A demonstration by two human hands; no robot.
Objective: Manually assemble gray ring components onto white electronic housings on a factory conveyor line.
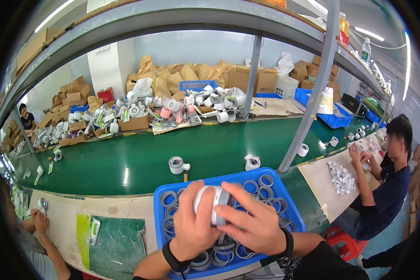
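Observation:
Both of my hands are closed around a white round plastic housing [208,198] with a grey ring at its right end. My left hand [187,228] wraps its left side, fingers over the top. My right hand [259,226] grips the grey end with thumb and fingers. Directly beneath them is a blue plastic tray [158,210] holding many loose grey rings [266,180], some partly hidden by my hands and wrists. The inside of the housing is out of sight.
Beyond the tray runs a green conveyor belt [112,161] carrying white round units [176,164]. A metal post [308,98] rises at the tray's far right. Co-workers sit on both sides; the right one has a pile of small silvery pieces [342,178]. A green mat [116,242] lies left.

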